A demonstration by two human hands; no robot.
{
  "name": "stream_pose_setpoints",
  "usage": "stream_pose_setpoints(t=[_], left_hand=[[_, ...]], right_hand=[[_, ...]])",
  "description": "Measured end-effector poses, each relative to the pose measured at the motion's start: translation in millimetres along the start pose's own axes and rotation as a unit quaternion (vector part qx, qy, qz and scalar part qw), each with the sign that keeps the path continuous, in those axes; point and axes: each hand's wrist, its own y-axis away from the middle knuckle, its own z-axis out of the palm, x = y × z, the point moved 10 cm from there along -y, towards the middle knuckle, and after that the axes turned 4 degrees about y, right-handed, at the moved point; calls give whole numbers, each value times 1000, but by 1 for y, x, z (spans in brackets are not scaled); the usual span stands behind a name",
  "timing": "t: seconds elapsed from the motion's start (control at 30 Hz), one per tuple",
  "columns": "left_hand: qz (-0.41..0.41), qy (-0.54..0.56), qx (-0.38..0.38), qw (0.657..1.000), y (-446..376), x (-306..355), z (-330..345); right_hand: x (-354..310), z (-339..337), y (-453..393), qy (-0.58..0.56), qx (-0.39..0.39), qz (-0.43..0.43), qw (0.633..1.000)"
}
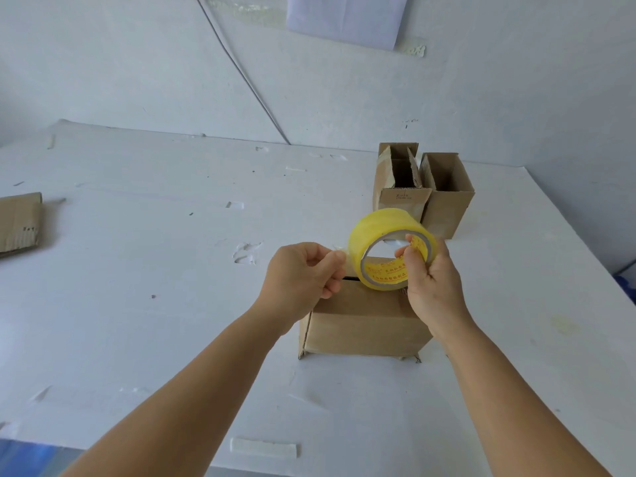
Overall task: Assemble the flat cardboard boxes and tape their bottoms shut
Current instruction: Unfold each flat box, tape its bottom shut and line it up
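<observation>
A brown cardboard box (pixel 361 328) stands on the white table (pixel 155 270) in front of me, its folded flaps facing up. Just above it my right hand (pixel 430 284) grips a yellowish roll of clear tape (pixel 385 235), fingers hooked through its core. My left hand (pixel 303 273) pinches the loose tape end at the roll's left side, fingers closed. The box's far top edge is hidden behind the roll and hands.
Two assembled boxes (pixel 399 184) (pixel 447 197) stand open side by side at the back right. A flat cardboard piece (pixel 19 223) lies at the left edge. Bits of tape residue dot the table. The wall rises close behind.
</observation>
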Motion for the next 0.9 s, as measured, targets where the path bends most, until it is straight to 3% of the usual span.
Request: stream_pose_setpoints(t=[0.2,0.43,0.6,0.77,0.9], left_hand=[[17,-84,35,996,2,3,-7],[-68,68,26,995,-3,-14,-6],[-22,57,81,995,-1,-11,-17],[-5,142,120,983,4,-17,-19],[-16,129,132,983,4,-23,-23]], right_hand=[[0,-2,0,15,13,-13,1000],[-3,3,2,-2,-5,-27,1000],[-9,12,5,-24,-70,-46,996],[-10,7,5,-33,-50,-46,997],[-11,8,6,-42,-55,-44,997]])
